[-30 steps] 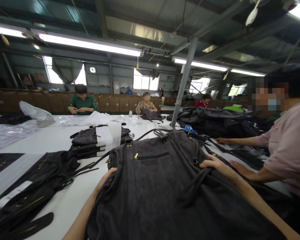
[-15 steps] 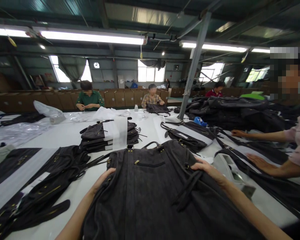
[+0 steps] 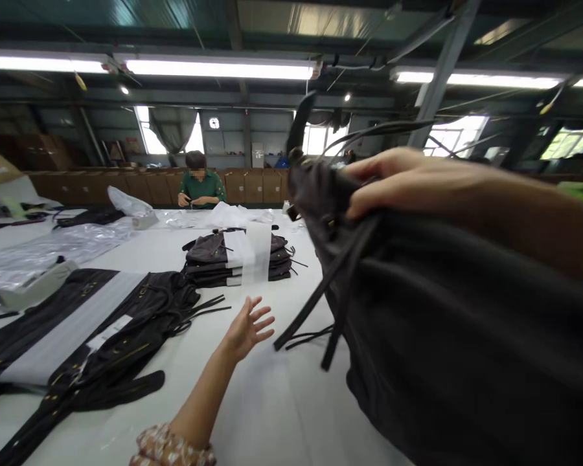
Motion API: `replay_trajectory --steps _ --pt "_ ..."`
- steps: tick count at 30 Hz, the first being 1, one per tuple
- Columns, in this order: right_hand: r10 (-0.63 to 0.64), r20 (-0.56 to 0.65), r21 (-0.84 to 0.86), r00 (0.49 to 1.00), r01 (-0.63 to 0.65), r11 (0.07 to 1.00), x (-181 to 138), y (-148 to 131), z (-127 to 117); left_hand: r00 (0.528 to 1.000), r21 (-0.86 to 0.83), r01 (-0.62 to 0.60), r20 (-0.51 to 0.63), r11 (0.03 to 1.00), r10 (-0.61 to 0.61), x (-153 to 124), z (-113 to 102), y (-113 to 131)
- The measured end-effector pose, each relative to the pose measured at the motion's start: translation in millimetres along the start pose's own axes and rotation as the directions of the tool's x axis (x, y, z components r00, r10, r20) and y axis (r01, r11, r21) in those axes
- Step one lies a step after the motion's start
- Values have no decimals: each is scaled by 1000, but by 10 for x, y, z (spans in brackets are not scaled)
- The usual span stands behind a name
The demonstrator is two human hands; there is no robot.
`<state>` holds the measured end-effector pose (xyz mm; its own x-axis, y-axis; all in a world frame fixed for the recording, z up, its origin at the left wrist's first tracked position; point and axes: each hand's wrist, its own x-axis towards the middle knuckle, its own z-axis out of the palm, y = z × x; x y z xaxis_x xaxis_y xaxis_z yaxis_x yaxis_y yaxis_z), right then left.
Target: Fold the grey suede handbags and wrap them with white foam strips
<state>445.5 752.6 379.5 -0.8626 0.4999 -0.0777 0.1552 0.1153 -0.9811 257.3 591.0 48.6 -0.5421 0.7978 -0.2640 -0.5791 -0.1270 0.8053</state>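
Note:
My right hand (image 3: 408, 184) is closed on the top edge of a large dark grey bag (image 3: 447, 323) and holds it lifted off the white table (image 3: 272, 414). Thin dark straps (image 3: 330, 304) dangle from the bag down to the table. My left hand (image 3: 247, 327) hovers over the table with its fingers spread and nothing in it, just left of the hanging straps.
A stack of folded dark bags with white paper bands (image 3: 240, 257) lies ahead. More dark bags with a white band (image 3: 78, 330) lie at the left. Clear plastic bags (image 3: 43, 249) sit at the far left. A person in green (image 3: 200, 188) sits across the table.
The bag lay flat under both hands; now my right hand has raised it up and to the right. My left hand has let go and opened. The view has turned left.

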Motion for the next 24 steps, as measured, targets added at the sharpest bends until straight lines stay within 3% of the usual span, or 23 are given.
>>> replay_trajectory --steps 1,2,3,4,6,7,9,11,13,15,16,19,21,24 --pt "-138 126 -358 982 175 917 59 121 369 1000 -40 -4 25 999 5 -94 -125 56" --pt "-201 268 -535 942 320 782 120 293 734 999 -86 -8 51 996 13 -182 -253 115" --pt "-220 336 -618 916 391 682 174 508 1076 997 -134 -11 70 991 21 -263 -383 170" --pt "-214 387 -636 897 428 642 215 752 1383 997 -180 -6 78 984 20 -333 -514 214" --pt "-175 439 -601 881 434 671 241 1268 1845 998 -216 45 55 975 -34 -452 -777 250" --pt "-229 484 -484 845 476 734 226 1512 1989 997 -203 83 25 976 -80 -504 -905 239" --pt "-244 516 -421 821 491 762 168 1932 2080 985 -171 162 -25 972 -169 -605 -1143 171" --pt "-241 526 -400 816 487 776 127 2253 1905 967 -156 249 -17 956 -255 -698 -1340 76" --pt "-229 468 -409 853 439 800 144 2509 1498 960 -145 271 -25 952 -277 -763 -1480 -8" --pt "-205 195 -453 959 273 849 204 2746 953 973 -91 194 -111 977 -204 -783 -1562 -61" --pt "-172 42 -519 984 169 838 236 2869 675 975 -53 138 -167 989 -145 -776 -1585 -76" --pt "-47 -261 -725 964 -163 669 283 3274 28 968 24 77 -239 997 -69 -719 -1614 -97" --pt "79 -291 -740 953 -277 614 278 3554 -153 970 36 88 -232 995 -78 -683 -1619 -106" --pt "229 -210 -675 951 -310 669 286 3909 -134 971 67 97 -226 993 -79 -669 -1621 -122"
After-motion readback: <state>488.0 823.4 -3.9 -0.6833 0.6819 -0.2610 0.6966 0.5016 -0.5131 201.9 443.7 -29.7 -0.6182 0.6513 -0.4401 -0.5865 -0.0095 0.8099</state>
